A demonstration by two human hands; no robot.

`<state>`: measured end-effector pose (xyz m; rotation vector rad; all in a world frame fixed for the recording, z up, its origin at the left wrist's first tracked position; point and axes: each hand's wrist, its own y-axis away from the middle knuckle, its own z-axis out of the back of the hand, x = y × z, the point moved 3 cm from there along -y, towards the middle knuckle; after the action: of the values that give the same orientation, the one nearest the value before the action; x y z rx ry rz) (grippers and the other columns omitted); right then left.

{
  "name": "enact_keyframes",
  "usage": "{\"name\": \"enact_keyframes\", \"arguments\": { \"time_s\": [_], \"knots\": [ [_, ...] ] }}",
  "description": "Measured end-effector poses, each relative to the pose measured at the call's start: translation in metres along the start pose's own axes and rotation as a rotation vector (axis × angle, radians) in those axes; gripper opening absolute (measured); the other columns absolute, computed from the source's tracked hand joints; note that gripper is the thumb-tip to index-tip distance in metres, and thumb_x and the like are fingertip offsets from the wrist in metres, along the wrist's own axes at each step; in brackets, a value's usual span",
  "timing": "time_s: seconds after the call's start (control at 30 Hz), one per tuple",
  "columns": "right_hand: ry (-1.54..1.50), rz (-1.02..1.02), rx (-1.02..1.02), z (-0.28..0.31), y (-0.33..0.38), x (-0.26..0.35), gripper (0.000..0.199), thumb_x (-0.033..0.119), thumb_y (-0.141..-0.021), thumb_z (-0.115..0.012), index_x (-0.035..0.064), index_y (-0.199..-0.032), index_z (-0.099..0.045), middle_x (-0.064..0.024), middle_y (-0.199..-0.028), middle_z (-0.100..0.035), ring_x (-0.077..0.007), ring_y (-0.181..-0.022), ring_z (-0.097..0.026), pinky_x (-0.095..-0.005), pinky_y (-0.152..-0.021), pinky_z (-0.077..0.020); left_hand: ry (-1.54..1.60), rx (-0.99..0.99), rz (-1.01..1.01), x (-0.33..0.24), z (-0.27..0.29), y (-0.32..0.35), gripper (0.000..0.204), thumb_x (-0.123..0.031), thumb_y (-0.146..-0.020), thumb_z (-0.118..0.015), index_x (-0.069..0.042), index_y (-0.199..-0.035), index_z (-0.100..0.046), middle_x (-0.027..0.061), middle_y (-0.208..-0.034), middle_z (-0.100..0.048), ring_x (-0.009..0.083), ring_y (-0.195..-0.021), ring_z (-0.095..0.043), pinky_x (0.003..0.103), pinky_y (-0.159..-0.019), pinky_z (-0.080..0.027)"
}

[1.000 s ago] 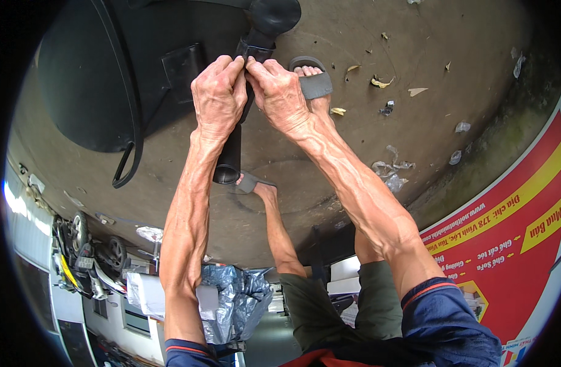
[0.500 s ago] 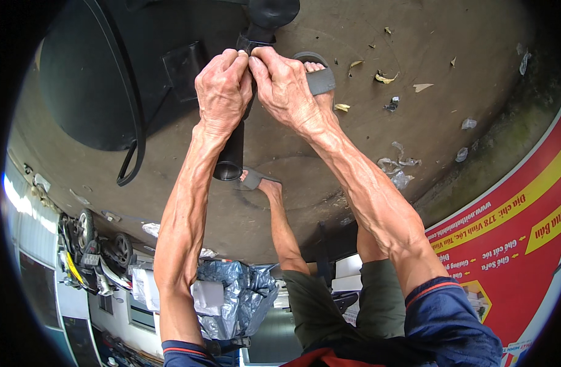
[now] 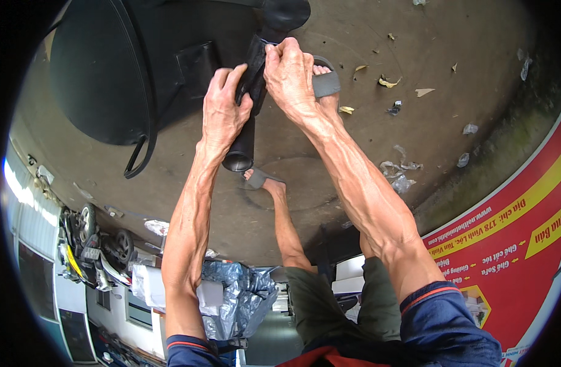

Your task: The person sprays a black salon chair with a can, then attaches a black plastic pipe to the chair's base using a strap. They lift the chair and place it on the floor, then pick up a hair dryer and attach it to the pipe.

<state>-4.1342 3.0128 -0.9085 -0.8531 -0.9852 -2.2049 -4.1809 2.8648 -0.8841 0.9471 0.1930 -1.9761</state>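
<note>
Left hand (image 3: 224, 113) slid lower on black tube (image 3: 246, 116), right hand (image 3: 291, 76) still gripping top

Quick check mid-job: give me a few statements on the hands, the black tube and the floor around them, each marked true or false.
1. Both hands are on the black tube. True: the left hand wraps its middle and the right hand grips near its top.
2. The tube lies flat on the floor. False: it is held up off the concrete floor, open end toward the camera.
3. The person wears grey sandals. True.
4. The floor is swept clean. False: dry leaves and scraps lie scattered.
5. A red and yellow banner lies to the person's left. False: it is on the right.
</note>
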Motion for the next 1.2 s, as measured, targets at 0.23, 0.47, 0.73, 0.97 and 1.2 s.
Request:
{"name": "enact_keyframes", "arguments": {
  "time_s": [0.23, 0.47, 0.73, 0.97, 1.2],
  "knots": [
    [-0.204, -0.167, 0.127, -0.008, 0.057, -0.012, 0.022, 0.004, -0.083, -0.080, -0.0009, -0.087, -0.058, -0.0132, -0.072, -0.061, -0.0263, -0.059, -0.062, -0.0381, -0.056, -0.0507, 0.156, 0.053, 0.159, 0.021, 0.000, 0.016, 0.020, 0.003, -0.083, -0.072, 0.001, -0.102, -0.069, 0.0111, -0.085, -0.067, 0.0210, -0.069, -0.066, 0.033, -0.063, -0.054],
    [-0.239, -0.128, -0.008, -0.038, 0.056, -0.023, 0.017, 0.002, -0.084, -0.076, -0.0014, -0.080, -0.060, -0.0175, -0.068, -0.064, -0.0327, -0.062, -0.065, -0.0437, -0.059, -0.0508, 0.074, 0.076, 0.014, 0.019, 0.004, 0.010, 0.011, 0.006, -0.084, -0.071, 0.003, -0.094, -0.066, 0.0108, -0.086, -0.067, 0.0231, -0.069, -0.067, 0.033, -0.061, -0.052],
    [-0.310, -0.193, 0.063, -0.041, 0.047, -0.013, 0.012, 0.002, -0.087, -0.068, -0.0035, -0.081, -0.060, -0.0235, -0.067, -0.065, -0.0386, -0.065, -0.070, -0.0468, -0.063, -0.0542, 0.005, 0.239, -0.158, 0.015, 0.014, -0.008, 0.013, 0.008, -0.081, -0.067, 0.001, -0.091, -0.065, 0.0138, -0.087, -0.063, 0.0356, -0.079, -0.066, 0.041, -0.070, -0.053],
    [-0.358, -0.389, 0.118, -0.036, 0.034, -0.008, 0.035, 0.021, -0.098, -0.066, -0.0074, -0.079, -0.064, -0.0244, -0.065, -0.066, -0.0303, -0.062, -0.074, -0.0409, -0.058, -0.0555, 0.031, 0.288, -0.205, 0.012, 0.011, -0.010, 0.013, 0.008, -0.079, -0.069, 0.001, -0.089, -0.065, 0.0128, -0.087, -0.062, 0.0348, -0.081, -0.064, 0.043, -0.072, -0.053],
    [-0.629, -0.552, 0.089, -0.040, 0.036, -0.012, 0.044, 0.027, -0.105, -0.063, -0.0066, -0.076, -0.064, -0.0103, -0.060, -0.065, -0.0188, -0.050, -0.069, -0.0331, -0.045, -0.0560, 0.010, 0.285, -0.211, 0.012, 0.008, -0.010, 0.011, 0.007, -0.081, -0.069, 0.001, -0.089, -0.064, 0.0126, -0.084, -0.061, 0.0343, -0.079, -0.065, 0.042, -0.069, -0.052]
  ]
}}
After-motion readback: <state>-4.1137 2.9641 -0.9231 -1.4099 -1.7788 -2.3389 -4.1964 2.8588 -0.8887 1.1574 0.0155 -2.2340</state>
